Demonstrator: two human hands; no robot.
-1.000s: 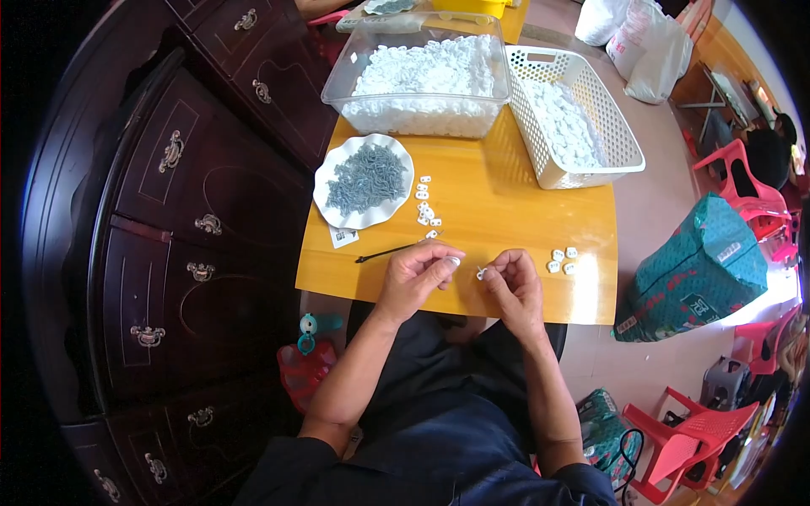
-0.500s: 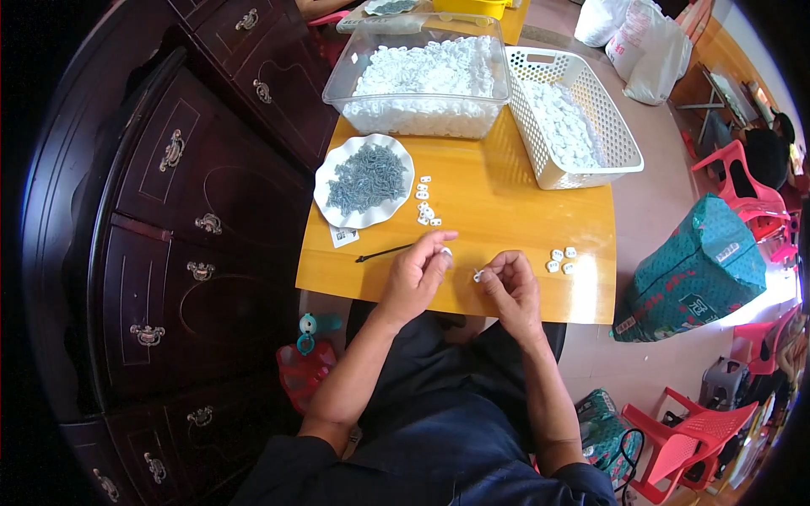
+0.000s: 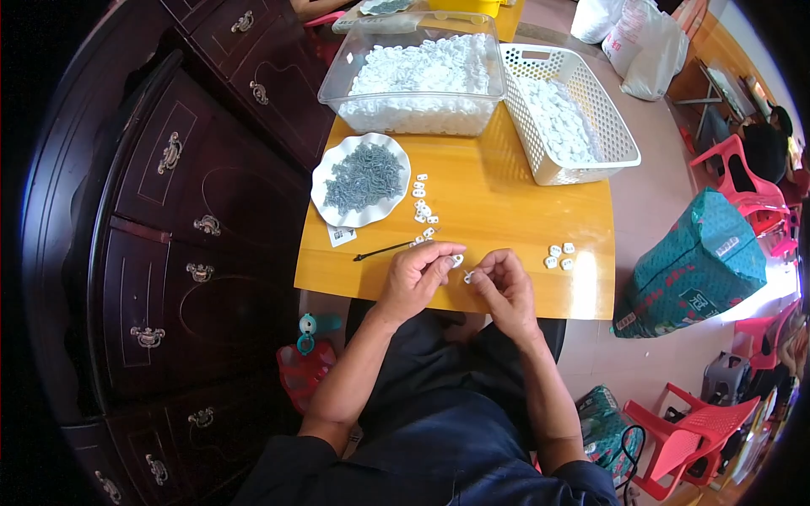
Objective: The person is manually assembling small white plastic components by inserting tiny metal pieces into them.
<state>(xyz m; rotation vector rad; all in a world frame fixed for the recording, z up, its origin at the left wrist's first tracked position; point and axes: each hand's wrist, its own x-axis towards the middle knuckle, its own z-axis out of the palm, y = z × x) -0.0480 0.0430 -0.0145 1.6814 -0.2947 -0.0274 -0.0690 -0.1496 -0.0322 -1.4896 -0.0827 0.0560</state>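
Observation:
Between the thumb and fingers of my left hand (image 3: 413, 278) is a small white plastic piece (image 3: 457, 261) with holes. Just to its right, my right hand (image 3: 508, 295) pinches another small whitish part (image 3: 468, 277), mostly covered by the fingertips; its kind is too small to tell. The two pieces are close together but apart. Beyond my left hand lies a loose row of white two-holed pieces (image 3: 423, 211). A thin black rod (image 3: 380, 252) rests beside that hand. Several white pieces (image 3: 553, 262) sit to the right. A white scalloped plate (image 3: 323, 205) holds a heap of small grey parts (image 3: 364, 177).
On the far side of the yellow table (image 3: 498, 202) stand a clear plastic bin (image 3: 405, 122) and a white perforated basket (image 3: 582, 173), both filled with white pieces. A dark wooden cabinet (image 3: 228, 270) borders the left. A teal bag (image 3: 696, 266) and red chairs (image 3: 683, 430) are at right.
My left hand has turned its white piece outward, so more of it shows. My right hand has come slightly left, closer to it. More white pieces now show beyond my left fingers.

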